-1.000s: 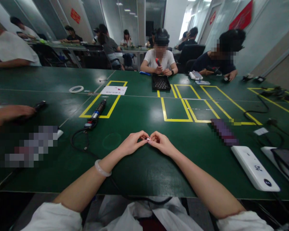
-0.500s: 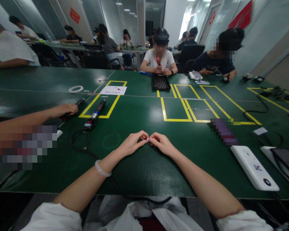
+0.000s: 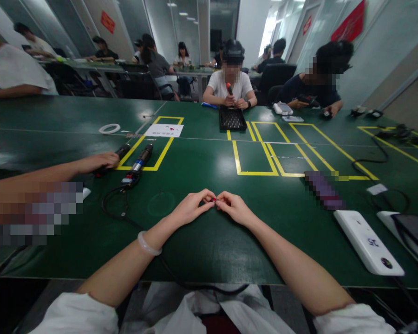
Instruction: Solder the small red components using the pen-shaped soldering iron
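Note:
My left hand (image 3: 194, 205) and my right hand (image 3: 232, 207) meet fingertip to fingertip above the green table (image 3: 209, 250). Both are closed in a pinch. Between the fingertips shows a tiny red and dark piece (image 3: 214, 200), mostly hidden and too small to name. A pale bangle (image 3: 149, 244) circles my left wrist. Forward and left of my left hand lies an electric screwdriver (image 3: 138, 164), its black cable (image 3: 105, 204) looping back towards me.
At left, a co-worker's hand (image 3: 104, 161) rests on another dark tool (image 3: 122, 150). Yellow tape outlines (image 3: 257, 173) mark the table. A white power bank (image 3: 367, 243) and a blurred phone (image 3: 323, 190) lie at right. Across sits a person with a black tray (image 3: 233, 119).
The co-worker's hand at left has shifted slightly right and forward with the dark tool. My hands stay in place; a little more red shows between my fingertips.

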{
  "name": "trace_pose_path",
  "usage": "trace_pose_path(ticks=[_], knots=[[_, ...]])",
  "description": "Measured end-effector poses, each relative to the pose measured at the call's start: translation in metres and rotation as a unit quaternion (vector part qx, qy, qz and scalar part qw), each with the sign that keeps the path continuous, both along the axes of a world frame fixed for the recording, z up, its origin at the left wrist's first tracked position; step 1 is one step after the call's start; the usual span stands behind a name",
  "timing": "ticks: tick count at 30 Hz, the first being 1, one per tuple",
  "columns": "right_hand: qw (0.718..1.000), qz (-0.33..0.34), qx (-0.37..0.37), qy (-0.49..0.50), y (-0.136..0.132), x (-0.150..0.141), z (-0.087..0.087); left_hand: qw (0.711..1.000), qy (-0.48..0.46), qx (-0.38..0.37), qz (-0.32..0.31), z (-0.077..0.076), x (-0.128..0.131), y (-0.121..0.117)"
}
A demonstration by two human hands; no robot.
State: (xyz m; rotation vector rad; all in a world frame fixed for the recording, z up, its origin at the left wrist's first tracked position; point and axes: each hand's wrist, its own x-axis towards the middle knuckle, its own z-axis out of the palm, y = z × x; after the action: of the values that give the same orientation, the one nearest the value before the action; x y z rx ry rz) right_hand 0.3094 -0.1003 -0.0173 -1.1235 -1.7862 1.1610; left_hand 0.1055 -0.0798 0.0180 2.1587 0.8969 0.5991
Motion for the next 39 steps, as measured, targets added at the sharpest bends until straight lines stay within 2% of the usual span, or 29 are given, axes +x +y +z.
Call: trace_pose_path(ticks=[39], knots=[[1.000, 0.006, 0.000, -0.004, -0.0018, 0.0001, 0.0067, 1.000, -0.012, -0.022, -0.010, -0.0013, -0.0013, 0.0012]])
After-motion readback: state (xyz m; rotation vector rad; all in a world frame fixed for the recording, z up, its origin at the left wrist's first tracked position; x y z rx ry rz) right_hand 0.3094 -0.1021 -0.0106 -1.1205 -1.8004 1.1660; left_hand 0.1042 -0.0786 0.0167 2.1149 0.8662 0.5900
